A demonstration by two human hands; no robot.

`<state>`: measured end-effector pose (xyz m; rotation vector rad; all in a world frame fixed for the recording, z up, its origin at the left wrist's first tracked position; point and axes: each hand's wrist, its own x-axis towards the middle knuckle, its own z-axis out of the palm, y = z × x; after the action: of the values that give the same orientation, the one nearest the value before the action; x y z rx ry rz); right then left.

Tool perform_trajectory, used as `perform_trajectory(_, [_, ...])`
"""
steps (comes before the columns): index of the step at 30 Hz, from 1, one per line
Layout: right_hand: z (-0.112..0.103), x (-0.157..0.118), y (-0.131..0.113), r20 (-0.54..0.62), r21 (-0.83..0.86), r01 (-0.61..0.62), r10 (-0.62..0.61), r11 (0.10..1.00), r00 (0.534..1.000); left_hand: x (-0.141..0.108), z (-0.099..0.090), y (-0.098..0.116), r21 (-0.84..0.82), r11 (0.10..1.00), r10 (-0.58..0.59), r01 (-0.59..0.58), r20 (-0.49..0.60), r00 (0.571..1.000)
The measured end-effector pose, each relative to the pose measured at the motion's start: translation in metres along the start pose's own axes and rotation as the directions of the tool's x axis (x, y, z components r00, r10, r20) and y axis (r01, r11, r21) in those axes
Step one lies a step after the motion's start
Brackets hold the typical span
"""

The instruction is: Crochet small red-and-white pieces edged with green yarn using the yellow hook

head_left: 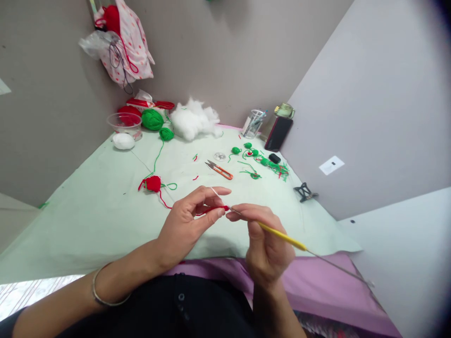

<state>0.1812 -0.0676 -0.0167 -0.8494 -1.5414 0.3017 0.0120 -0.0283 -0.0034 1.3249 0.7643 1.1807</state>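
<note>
Yarn pc (226,208) pinched in L hand (186,217); R hand (269,244) clamped on yellow hook (283,236), tip prob. touching pc; snips (220,171) at 12 o'clock.

Light: fairly bright, soft, source out of view | right wall (384,108) paler than greyer far wall (225,61) | shadows: faint, diffuse on worktop (105,206) | near-left striped cloth (45,287) washed out | wide-angle stretch towards edges; dark, blue-tinged right rim | fine detail soft, hands (186,220) readable

Left hand (192,213) pinching, right hand (269,244) curled (thumb under).
</note>
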Motion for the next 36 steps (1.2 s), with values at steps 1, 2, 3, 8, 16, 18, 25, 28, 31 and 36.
perform_trajectory(1, [0.001, -0.001, 0.000, -0.005, -0.022, 0.037, -0.037, 0.999, 0.999, -0.001, 0.001, 0.000, -0.009, 1.000, -0.007, 0.007, -0.001, 1.000])
perform_trajectory(2, [0.003, -0.003, 0.001, -0.017, -0.033, 0.070, -0.071, 0.997, 0.997, -0.001, 0.001, -0.001, -0.027, 0.999, -0.020, 0.020, 0.003, 1.000])
perform_trajectory(3, [0.005, -0.004, 0.002, -0.035, -0.036, 0.100, -0.101, 0.994, 0.994, -0.002, 0.002, -0.001, -0.054, 0.998, -0.036, 0.037, 0.010, 0.999])
perform_trajectory(8, [0.014, -0.008, 0.009, -0.115, -0.018, 0.097, -0.099, 0.995, 0.988, -0.002, 0.007, -0.002, -0.214, 0.969, -0.118, 0.123, 0.037, 0.992])
perform_trajectory(16, [0.013, 0.004, 0.023, -0.059, 0.467, -0.250, 0.312, 0.848, 0.948, 0.006, -0.001, 0.004, -0.075, 0.986, -0.141, 0.152, 0.136, 0.981])
perform_trajectory(18, [0.012, 0.005, 0.024, -0.046, 0.487, -0.268, 0.331, 0.831, 0.942, 0.006, -0.002, 0.005, 0.007, 0.993, -0.114, 0.114, 0.152, 0.982])
perform_trajectory(25, [0.012, 0.006, 0.023, 0.009, 0.520, -0.286, 0.329, 0.805, 0.944, 0.012, 0.007, 0.004, -0.038, 0.987, -0.148, 0.155, 0.158, 0.976])
perform_trajectory(28, [0.010, 0.005, 0.024, 0.038, 0.548, -0.281, 0.313, 0.788, 0.949, 0.014, 0.006, 0.004, -0.086, 0.985, -0.138, 0.148, 0.117, 0.984])
perform_trajectory(31, [0.007, 0.004, 0.026, 0.096, 0.513, -0.305, 0.300, 0.802, 0.949, 0.014, 0.000, 0.006, -0.067, 0.991, -0.115, 0.120, 0.081, 0.990])
perform_trajectory(36, [0.004, 0.004, 0.020, 0.160, 0.328, -0.286, 0.246, 0.900, 0.956, 0.012, -0.007, 0.010, -0.034, 0.995, -0.094, 0.097, 0.083, 0.992])
